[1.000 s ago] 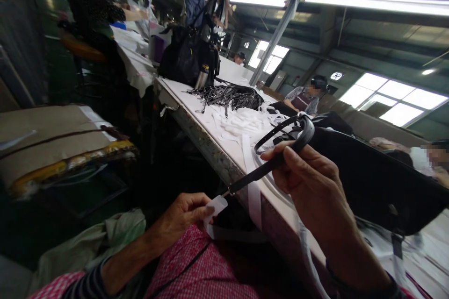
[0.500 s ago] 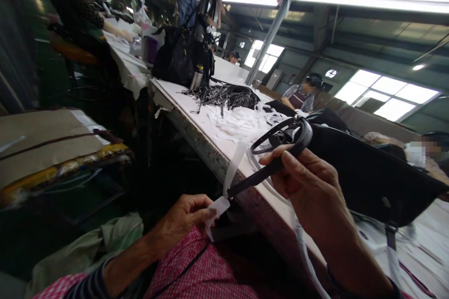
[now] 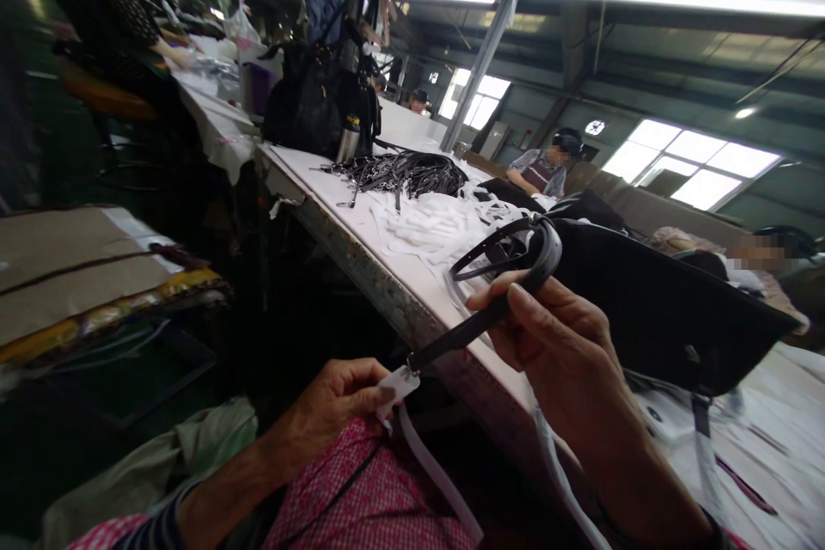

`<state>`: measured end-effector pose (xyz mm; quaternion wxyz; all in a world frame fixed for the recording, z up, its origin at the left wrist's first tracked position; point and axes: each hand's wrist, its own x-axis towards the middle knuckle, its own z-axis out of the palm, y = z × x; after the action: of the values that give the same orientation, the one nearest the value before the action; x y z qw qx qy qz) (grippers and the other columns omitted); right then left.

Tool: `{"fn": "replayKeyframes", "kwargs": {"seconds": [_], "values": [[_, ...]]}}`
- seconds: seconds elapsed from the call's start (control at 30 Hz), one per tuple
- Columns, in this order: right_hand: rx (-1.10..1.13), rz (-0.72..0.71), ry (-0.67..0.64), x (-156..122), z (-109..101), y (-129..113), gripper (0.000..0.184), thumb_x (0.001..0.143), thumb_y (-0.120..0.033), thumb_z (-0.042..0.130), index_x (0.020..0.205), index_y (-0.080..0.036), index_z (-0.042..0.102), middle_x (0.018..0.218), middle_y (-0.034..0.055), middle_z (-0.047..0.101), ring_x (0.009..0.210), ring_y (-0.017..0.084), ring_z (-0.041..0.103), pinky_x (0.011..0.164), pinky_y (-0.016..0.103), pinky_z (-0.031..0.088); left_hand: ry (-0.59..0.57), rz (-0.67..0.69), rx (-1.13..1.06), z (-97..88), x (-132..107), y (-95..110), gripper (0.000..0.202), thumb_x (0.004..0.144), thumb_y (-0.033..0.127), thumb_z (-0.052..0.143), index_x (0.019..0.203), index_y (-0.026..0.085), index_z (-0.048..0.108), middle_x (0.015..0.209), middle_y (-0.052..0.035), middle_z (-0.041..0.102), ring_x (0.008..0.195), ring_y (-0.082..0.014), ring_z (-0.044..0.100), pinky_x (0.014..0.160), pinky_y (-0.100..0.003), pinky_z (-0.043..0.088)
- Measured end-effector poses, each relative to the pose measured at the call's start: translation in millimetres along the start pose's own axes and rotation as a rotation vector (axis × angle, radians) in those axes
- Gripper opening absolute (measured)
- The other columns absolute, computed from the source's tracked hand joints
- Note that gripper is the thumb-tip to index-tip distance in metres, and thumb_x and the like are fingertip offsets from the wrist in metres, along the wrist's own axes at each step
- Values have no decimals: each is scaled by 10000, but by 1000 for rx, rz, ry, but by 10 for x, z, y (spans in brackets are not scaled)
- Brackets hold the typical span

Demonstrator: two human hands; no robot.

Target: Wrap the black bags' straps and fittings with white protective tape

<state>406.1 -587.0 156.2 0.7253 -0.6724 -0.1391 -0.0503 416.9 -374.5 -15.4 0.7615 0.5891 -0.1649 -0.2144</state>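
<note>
My right hand (image 3: 560, 335) grips a black leather strap (image 3: 461, 335), part of which is coiled in a loop above the fingers. The strap's lower end has a small metal fitting and runs down toward my left hand (image 3: 348, 395). Between the thumb and fingers of that hand is pinched a white strip (image 3: 400, 385), folded around the strap's end by the fitting. Its loose tail hangs down over the pink checked cloth on my lap. Behind my right hand lies a black bag (image 3: 657, 301) on the table.
On the white table (image 3: 322, 180) lie a heap of black straps (image 3: 412, 174) and a pile of white strips (image 3: 431, 223). A flask (image 3: 349, 137) and dark bags (image 3: 302, 99) stand at its far end. A padded stool (image 3: 83, 266) is at left. Several people sit farther off.
The white strip's free tail, which stood up beside the strap before, now hangs down over my lap. Both hands keep their holds, and the view has shifted slightly.
</note>
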Motion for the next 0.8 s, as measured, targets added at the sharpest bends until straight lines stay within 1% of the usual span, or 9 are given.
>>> {"fn": "replayKeyframes", "kwargs": {"seconds": [0.1, 0.2, 0.27, 0.33, 0.43, 0.5, 0.63, 0.7, 0.8], "values": [[10, 41, -14, -11, -14, 8, 155, 936, -335, 726, 971, -186, 754, 913, 77, 738, 537, 81, 418, 458, 227, 298, -33, 5, -7, 28, -14, 95, 303, 897, 450, 750, 952, 153, 774, 818, -40, 722, 735, -148, 639, 707, -250, 492], [-1, 94, -25, -20, -65, 20, 180, 926, -357, 738, 948, -180, 760, 905, 76, 730, 542, 81, 389, 458, 225, 280, -101, -16, -18, 39, -39, 229, 271, 871, 421, 783, 950, 162, 788, 834, -35, 723, 776, -151, 624, 750, -250, 476], [3, 99, -30, -27, -119, 31, 202, 924, -371, 738, 931, -171, 756, 898, 77, 727, 537, 76, 369, 450, 220, 254, -149, -48, -30, 31, -56, 293, 270, 886, 418, 765, 975, 165, 797, 881, -43, 736, 810, -158, 625, 773, -250, 466], [26, 94, -38, -38, -175, 39, 206, 922, -372, 736, 935, -167, 750, 899, 79, 729, 531, 71, 364, 445, 215, 234, -177, -78, -60, 21, -61, 314, 292, 919, 432, 724, 1009, 164, 799, 916, -55, 751, 811, -160, 630, 767, -248, 462], [84, 96, -48, -66, -236, 43, 193, 914, -359, 742, 962, -172, 736, 910, 76, 737, 519, 64, 359, 444, 208, 226, -164, -89, -117, 44, -32, 290, 317, 917, 450, 722, 991, 153, 806, 887, -63, 766, 763, -153, 635, 731, -238, 460], [113, 107, -60, -92, -255, 30, 208, 905, -367, 751, 967, -170, 728, 908, 77, 739, 515, 63, 356, 442, 206, 232, -147, -91, -132, 94, 11, 276, 324, 871, 457, 771, 944, 145, 816, 841, -65, 770, 731, -153, 638, 719, -240, 464], [126, 119, -63, -162, -288, -49, 240, 878, -386, 775, 956, -166, 721, 875, 77, 738, 523, 75, 400, 446, 205, 263, -107, -97, -127, 225, 112, 282, 337, 799, 459, 835, 915, 142, 828, 839, -74, 783, 744, -175, 663, 739, -257, 483], [107, 96, -37, -206, -325, -101, 229, 874, -380, 779, 940, -168, 723, 853, 72, 737, 523, 79, 406, 451, 208, 261, -70, -80, -133, 277, 143, 273, 333, 805, 461, 830, 882, 137, 824, 834, -78, 783, 742, -176, 662, 733, -257, 483], [77, 39, 2, -271, -402, -150, 194, 905, -359, 748, 943, -168, 738, 848, 67, 733, 514, 72, 354, 462, 218, 225, -54, -55, -186, 338, 151, 241, 355, 850, 474, 785, 842, 120, 807, 826, -94, 777, 746, -182, 665, 744, -271, 492]]}}
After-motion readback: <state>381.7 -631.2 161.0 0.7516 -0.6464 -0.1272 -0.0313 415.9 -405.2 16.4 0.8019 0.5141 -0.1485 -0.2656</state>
